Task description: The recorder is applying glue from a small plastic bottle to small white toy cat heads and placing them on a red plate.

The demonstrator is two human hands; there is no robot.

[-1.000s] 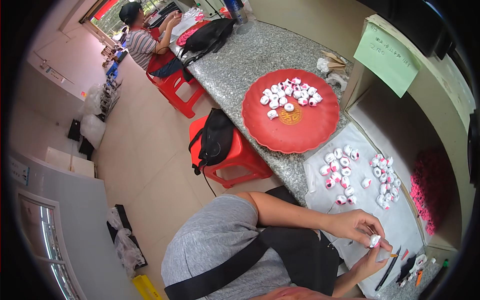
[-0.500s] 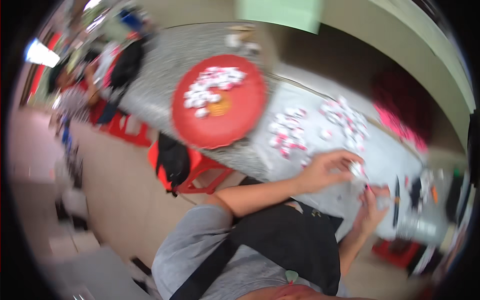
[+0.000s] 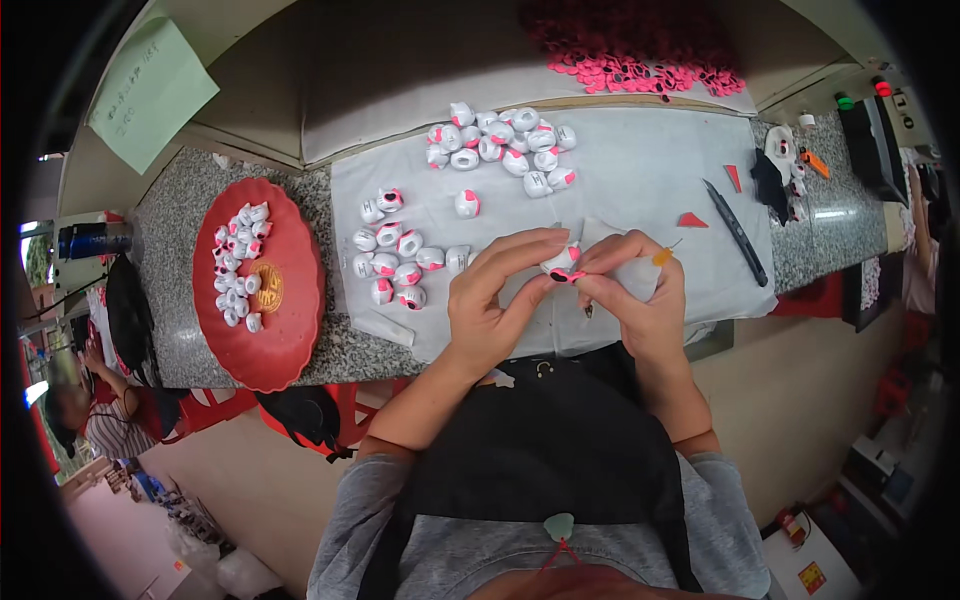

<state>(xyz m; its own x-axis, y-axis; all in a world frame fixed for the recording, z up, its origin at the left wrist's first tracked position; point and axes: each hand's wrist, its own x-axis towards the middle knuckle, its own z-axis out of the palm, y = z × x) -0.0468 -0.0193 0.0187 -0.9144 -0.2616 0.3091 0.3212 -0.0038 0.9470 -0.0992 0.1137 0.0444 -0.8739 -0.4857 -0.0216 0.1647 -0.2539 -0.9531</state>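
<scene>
Between the thumb and fingers of my left hand (image 3: pixel 490 305) is a small white figurine head with pink parts (image 3: pixel 561 258). My right hand (image 3: pixel 645 305) pinches a small pink-and-black piece (image 3: pixel 566 277) against the head's near side. A small yellow-orange bit (image 3: pixel 662 257) shows at the right hand's bent finger; what it is I cannot tell. Similar white-and-pink heads lie left of my hands in a loose group (image 3: pixel 407 243) and farther back in a cluster (image 3: pixel 490 148). One single head (image 3: pixel 467 204) sits between these groups.
A red scalloped tray (image 3: pixel 215 340) at the left holds several heads. Many pink pieces (image 3: pixel 650 75) are heaped at the back. Right of my hands, a black pen-shaped tool (image 3: pixel 735 235) lies by red triangular scraps (image 3: pixel 692 220) on the white sheet (image 3: pixel 640 150). Another person (image 3: pixel 110 410) sits far left.
The view has swung to the right and levelled, so the work sheet now lies in the middle. Both hands remain together at the white head, and the blur has cleared.
</scene>
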